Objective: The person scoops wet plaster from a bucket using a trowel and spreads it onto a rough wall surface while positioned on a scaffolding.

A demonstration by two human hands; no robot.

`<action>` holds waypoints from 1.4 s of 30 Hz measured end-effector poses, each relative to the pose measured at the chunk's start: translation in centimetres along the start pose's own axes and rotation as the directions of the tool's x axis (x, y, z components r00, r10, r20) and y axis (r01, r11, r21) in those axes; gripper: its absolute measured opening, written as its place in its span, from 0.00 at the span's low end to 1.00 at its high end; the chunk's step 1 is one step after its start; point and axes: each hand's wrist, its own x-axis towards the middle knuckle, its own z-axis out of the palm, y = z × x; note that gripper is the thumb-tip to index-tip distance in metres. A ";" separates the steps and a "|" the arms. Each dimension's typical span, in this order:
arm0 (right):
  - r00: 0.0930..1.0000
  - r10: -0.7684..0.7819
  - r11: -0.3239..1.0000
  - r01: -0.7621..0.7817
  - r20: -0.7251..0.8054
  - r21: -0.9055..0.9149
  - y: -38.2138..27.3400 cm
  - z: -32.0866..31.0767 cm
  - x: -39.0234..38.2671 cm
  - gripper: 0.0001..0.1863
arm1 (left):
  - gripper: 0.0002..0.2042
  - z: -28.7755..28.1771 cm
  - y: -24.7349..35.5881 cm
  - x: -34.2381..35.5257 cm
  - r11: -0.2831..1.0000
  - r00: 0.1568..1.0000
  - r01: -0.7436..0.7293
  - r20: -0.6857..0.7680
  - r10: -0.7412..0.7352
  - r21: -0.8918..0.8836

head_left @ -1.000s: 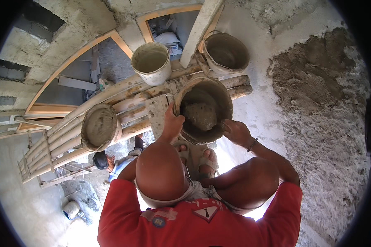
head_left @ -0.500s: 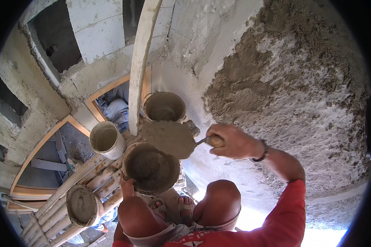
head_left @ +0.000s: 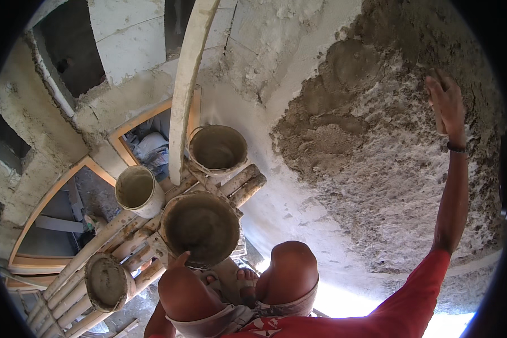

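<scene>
Plastering seems in hand: the right hand [head_left: 448,110] is raised against the rough whitish wall [head_left: 377,208], beyond the wet brown mortar [head_left: 321,127] — grip unclear. The left hand [head_left: 181,259], partly knee-hidden, touches the round mortar-crusted bucket [head_left: 201,201] — closure unreadable. Next calls for even pressure.

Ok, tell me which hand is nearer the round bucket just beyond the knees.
Left. The left hand is at the near rim of the bucket, partly hidden; the right hand is far off to its upper right, by the rough wall.
</scene>
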 end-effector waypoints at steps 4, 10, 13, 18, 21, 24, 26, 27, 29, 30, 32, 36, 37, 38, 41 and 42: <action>0.995 0.052 0.998 -0.054 0.085 0.021 -3.5 2.1 -2.5 0.38 | 0.27 -1.3 -2.7 -1.2 0.828 0.854 -0.478 0.376 0.360 0.293; 0.700 -0.046 0.917 -0.253 0.713 0.308 -6.7 15.4 -13.1 0.34 | 0.23 0.1 -3.4 -0.2 0.584 0.848 -0.528 0.346 0.402 0.617; 0.361 -0.180 0.941 -0.209 0.915 0.268 -11.9 21.7 -19.9 0.24 | 0.19 0.9 -3.9 1.5 0.888 0.940 -0.297 -0.057 0.337 0.351; 0.266 -0.733 0.611 0.662 0.626 0.434 -17.6 32.4 -28.6 0.11 | 0.18 4.4 0.9 -2.3 0.975 0.956 -0.219 -0.189 0.224 0.044; 0.367 -0.599 0.734 0.607 0.712 0.304 -20.6 35.0 -30.3 0.11 | 0.19 5.6 2.5 -4.3 0.977 0.970 -0.206 -0.122 0.211 0.053; 0.312 -0.658 0.683 0.630 0.685 0.369 -21.0 39.2 -32.6 0.11 | 0.20 5.8 2.4 -4.1 0.960 0.968 -0.246 -0.007 0.249 0.132; 0.296 -0.692 0.670 0.603 0.658 0.433 -21.7 40.6 -33.8 0.12 | 0.19 5.9 2.5 -3.4 0.925 0.953 -0.301 0.062 0.295 0.233; 0.291 -0.727 0.628 0.647 0.621 0.432 -22.2 40.5 -34.4 0.13 | 0.19 5.8 2.9 -3.3 0.899 0.945 -0.325 0.078 0.316 0.292; 0.277 -0.791 0.541 0.733 0.546 0.412 -22.4 39.7 -35.8 0.14 | 0.18 6.1 3.9 -2.8 0.859 0.942 -0.331 0.091 0.322 0.390; 0.269 -0.814 0.510 0.755 0.514 0.413 -22.1 39.4 -36.3 0.14 | 0.18 6.2 4.3 -2.6 0.849 0.951 -0.303 0.082 0.298 0.433; 0.201 -0.837 0.471 0.739 0.510 0.482 -20.4 38.4 -36.8 0.15 | 0.17 5.6 3.9 -2.0 0.846 0.953 -0.300 0.090 0.291 0.442; 0.270 -0.781 0.561 0.698 0.563 0.445 -17.8 34.6 -32.5 0.15 | 0.16 3.7 3.1 -1.4 0.856 0.946 -0.320 0.080 0.315 0.407; 0.337 -0.744 0.587 0.742 0.577 0.324 -17.1 33.9 -31.2 0.14 | 0.16 3.9 3.1 -1.5 0.856 0.951 -0.303 0.071 0.302 0.419; 0.383 -0.698 0.639 0.715 0.605 0.285 -16.4 34.1 -30.5 0.13 | 0.17 4.1 3.2 -1.5 0.863 0.952 -0.299 0.065 0.299 0.407; 0.424 -0.619 0.694 0.690 0.661 0.208 -15.9 35.1 -30.8 0.11 | 0.19 5.2 3.3 -1.3 0.881 0.960 -0.275 0.067 0.270 0.386; 0.421 -0.614 0.714 0.657 0.667 0.243 -16.0 35.9 -32.0 0.11 | 0.19 5.7 3.5 -1.5 0.883 0.966 -0.257 0.065 0.252 0.392</action>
